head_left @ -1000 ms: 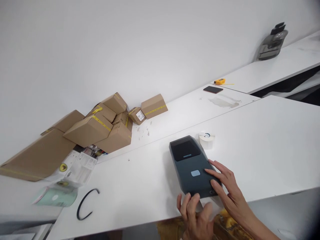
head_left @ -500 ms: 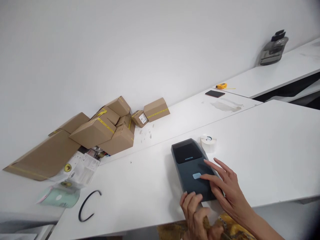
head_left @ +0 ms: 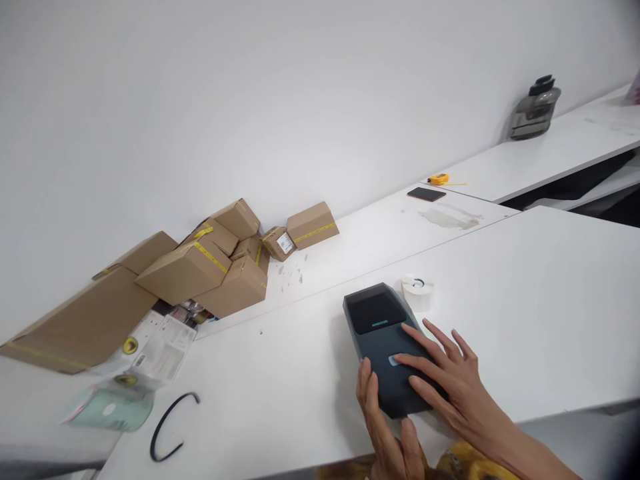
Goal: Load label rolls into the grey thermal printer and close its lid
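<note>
A dark blue-grey device (head_left: pixel 373 350) with a black glossy panel at its far end lies on the white table. Its light blue button (head_left: pixel 395 361) is partly under a fingertip of my right hand (head_left: pixel 445 373), whose fingers are spread over the device's right side. My left hand (head_left: pixel 385 430) is at the near left corner, fingers along the left edge and thumb near the bottom edge, apart from each other. Just beyond the device on the right stands a roll of white labels (head_left: pixel 418 294).
Cardboard boxes (head_left: pixel 185 270) are piled at the left by the wall. Plastic packages (head_left: pixel 160 347) and a black curved band (head_left: pixel 163 427) lie at the left front. Farther back are a black phone (head_left: pixel 427 194), a yellow tape measure (head_left: pixel 439 179) and a dark bottle (head_left: pixel 536 110).
My left hand has moved up from the near edge to the device's left edge. My right hand's fingers have spread, now covering more of the button. The view has shifted slightly.
</note>
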Action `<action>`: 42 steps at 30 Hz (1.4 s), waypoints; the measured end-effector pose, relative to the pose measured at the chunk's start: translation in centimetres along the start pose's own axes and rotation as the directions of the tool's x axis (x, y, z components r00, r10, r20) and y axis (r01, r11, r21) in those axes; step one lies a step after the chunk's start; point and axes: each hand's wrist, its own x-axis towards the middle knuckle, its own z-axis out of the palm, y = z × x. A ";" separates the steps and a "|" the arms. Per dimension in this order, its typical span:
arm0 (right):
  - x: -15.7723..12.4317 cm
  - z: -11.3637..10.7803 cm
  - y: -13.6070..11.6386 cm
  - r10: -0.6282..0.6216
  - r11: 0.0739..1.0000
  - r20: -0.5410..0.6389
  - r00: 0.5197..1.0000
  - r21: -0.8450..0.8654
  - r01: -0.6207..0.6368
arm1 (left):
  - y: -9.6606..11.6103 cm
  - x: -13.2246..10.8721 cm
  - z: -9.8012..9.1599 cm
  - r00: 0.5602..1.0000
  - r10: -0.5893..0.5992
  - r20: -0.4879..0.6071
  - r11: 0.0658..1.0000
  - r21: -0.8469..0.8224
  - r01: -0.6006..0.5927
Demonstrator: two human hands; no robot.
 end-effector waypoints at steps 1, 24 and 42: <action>-0.3 0.0 -0.2 0.023 0.999 0.002 1.000 0.034 -0.024 | 0.2 0.2 -0.1 0.998 -0.058 0.002 0.998 -0.020 0.058; 21.0 -0.3 3.3 0.235 0.877 -0.059 0.970 0.443 -0.185 | -2.1 12.0 1.3 0.811 -0.550 0.199 0.790 -0.191 0.583; 13.8 0.5 3.5 -0.218 0.951 0.183 0.959 0.259 0.167 | -2.9 13.9 2.7 0.840 -0.521 0.153 0.851 0.018 0.525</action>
